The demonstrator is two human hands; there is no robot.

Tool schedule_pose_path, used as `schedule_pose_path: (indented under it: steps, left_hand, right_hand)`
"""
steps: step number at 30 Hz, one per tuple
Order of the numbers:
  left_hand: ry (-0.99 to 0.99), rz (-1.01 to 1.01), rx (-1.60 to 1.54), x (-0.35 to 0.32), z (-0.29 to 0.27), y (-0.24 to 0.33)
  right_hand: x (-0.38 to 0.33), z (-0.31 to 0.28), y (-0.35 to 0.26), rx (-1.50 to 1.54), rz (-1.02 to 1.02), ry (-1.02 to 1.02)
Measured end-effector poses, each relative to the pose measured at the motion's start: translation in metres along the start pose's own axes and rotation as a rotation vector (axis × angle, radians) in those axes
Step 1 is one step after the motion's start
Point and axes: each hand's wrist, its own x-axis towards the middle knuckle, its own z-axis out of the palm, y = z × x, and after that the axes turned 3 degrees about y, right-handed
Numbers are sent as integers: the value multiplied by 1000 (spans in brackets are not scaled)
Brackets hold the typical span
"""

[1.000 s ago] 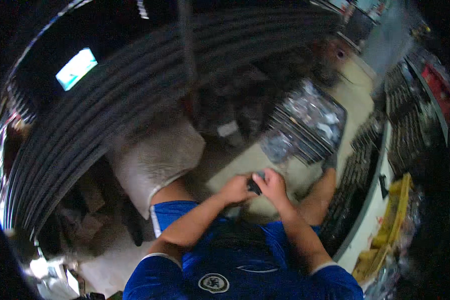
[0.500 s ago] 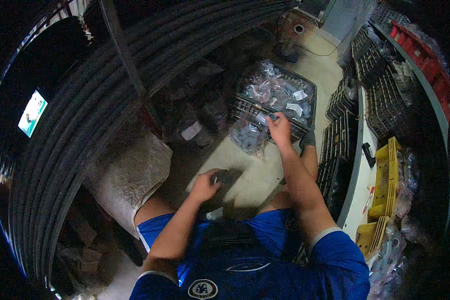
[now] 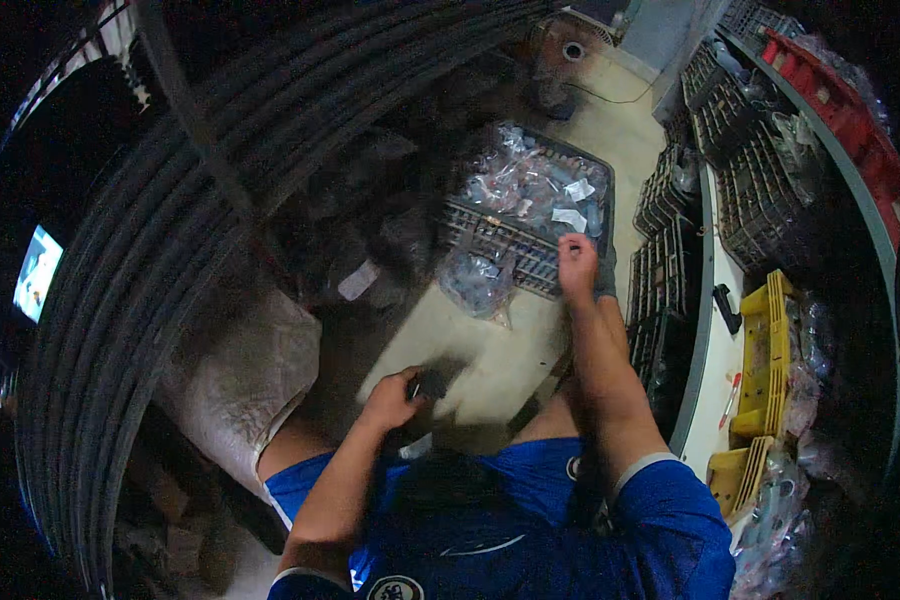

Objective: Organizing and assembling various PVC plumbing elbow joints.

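My right hand (image 3: pixel 577 268) is closed, fingers curled together, over the near right edge of a dark plastic crate (image 3: pixel 530 255). Whatever lies in those fingers is too small to make out. Clear plastic bags (image 3: pixel 515 185) with small parts fill the crate, and white paper slips (image 3: pixel 570 218) lie among them. A clear bag of greyish parts (image 3: pixel 478 283) rests against the crate's near side. Lower and to the left, my left hand (image 3: pixel 390 402) is closed above the floor, with a small dark piece (image 3: pixel 416 386) at its fingertips whose kind I cannot tell.
Dark crates (image 3: pixel 658 265) stack along the right, beside a white bench (image 3: pixel 718 405) holding yellow bins (image 3: pixel 765 350), a black tool (image 3: pixel 727 308) and a red pen (image 3: pixel 733 398). A large pale sack (image 3: pixel 240 365) stands left. A fan (image 3: pixel 572 50) stands at the back.
My right hand has drawn its fingers in, and the pale cylinder it held over the crate no longer shows. The view has shifted slightly; my left hand stays low.
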Motion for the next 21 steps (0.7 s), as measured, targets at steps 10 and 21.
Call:
schedule_pose_path:
  steps: [10,21]
  left_hand:
    - [-297,-40,110,17,31,-13]
    - [-341,-138,65,14,19,-10]
  right_hand:
    - [81,-46,60,-852,253,-334]
    - [89,-24,53,-692,370,-391]
